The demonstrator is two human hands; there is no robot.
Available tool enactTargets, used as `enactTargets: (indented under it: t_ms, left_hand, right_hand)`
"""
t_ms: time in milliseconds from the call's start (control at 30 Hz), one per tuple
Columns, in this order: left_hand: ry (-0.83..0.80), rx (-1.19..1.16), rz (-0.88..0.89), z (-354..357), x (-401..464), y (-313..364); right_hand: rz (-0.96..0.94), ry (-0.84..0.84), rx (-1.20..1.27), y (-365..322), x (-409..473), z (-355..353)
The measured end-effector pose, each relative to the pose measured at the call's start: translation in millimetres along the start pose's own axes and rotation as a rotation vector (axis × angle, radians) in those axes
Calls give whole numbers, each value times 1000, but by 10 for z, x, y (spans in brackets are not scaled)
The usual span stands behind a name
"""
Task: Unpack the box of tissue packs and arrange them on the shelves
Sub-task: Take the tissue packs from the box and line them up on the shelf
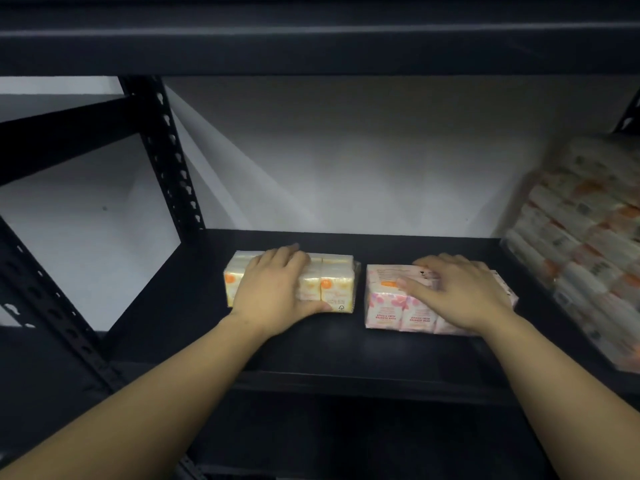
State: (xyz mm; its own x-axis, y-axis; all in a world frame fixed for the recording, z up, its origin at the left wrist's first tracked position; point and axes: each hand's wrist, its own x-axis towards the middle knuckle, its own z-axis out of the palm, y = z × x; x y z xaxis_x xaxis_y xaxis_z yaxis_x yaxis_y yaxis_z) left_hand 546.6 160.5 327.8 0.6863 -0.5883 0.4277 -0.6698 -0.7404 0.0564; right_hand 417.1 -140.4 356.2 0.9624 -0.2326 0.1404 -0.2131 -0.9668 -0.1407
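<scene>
Currently I've got both hands down on the black shelf (346, 348), one tissue bundle under each.

Left hand (277, 289): lies on top of the yellow tissue pack (337, 289), fingers reaching over the far edge, thumb down the near face. Looks like a loose grasp across the top, fingers curled round it. The pack sits flat on the shelf, left of centre, orange dots on the front panels, small printed text upside down from my view.

Right hand (460, 292): lies on the pink tissue pack (398, 310), fingers spread and curled over the top, thumb pointing left across the wrapper. I read it as gripping the pack, though the far fingertips are hidden behind the bundle. The pack is flat on the shelf, right of centre, pink floral print, label text also upside down.

The two packs sit just beside each other with a narrow gap between them, front faces roughly in line, the pink one slightly nearer me.

Further right: a stack of tissue packs (581, 244) at the shelf's right end, several layers high, blurred, orange and white wrappers. It stands apart from the pink pack.

Behind is a white wall (346, 161). A black perforated upright (169, 161) stands at the left rear, and another shelf board (311, 39) runs overhead.
</scene>
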Motion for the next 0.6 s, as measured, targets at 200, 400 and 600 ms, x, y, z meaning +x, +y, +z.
enactTargets:
  t_ms: [200, 400, 600]
  left_hand:
    - [-112, 131, -10, 80, 79, -16]
    - [-138, 115, -37, 187, 403, -76]
    - [-166, 118, -45, 366, 886, -203]
  right_hand:
    - [9, 13, 10, -15, -24, 4]
    - [16, 9, 28, 0, -24, 27]
    - [29, 6, 31, 10, -8, 46]
